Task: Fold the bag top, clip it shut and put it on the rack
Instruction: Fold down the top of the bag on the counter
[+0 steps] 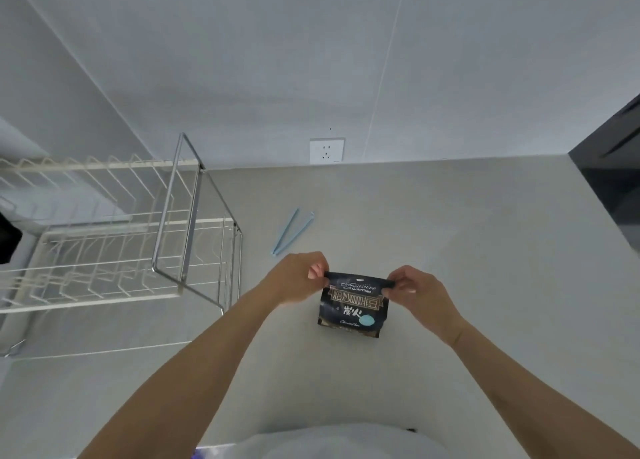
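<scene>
From the head view, the bag (352, 306) stands on the bench (450, 237), its top edge running left to right, with the left hand (304, 278) and right hand (420, 290) each pinching 1 top corner, fingers (316, 271) closed on the fold. The open blue clip (292, 232) lies just beyond, up and left of the bag, nearer the left hand. The rack (145, 237) stands farther left against a plain wall with 1 socket (327, 150).
</scene>
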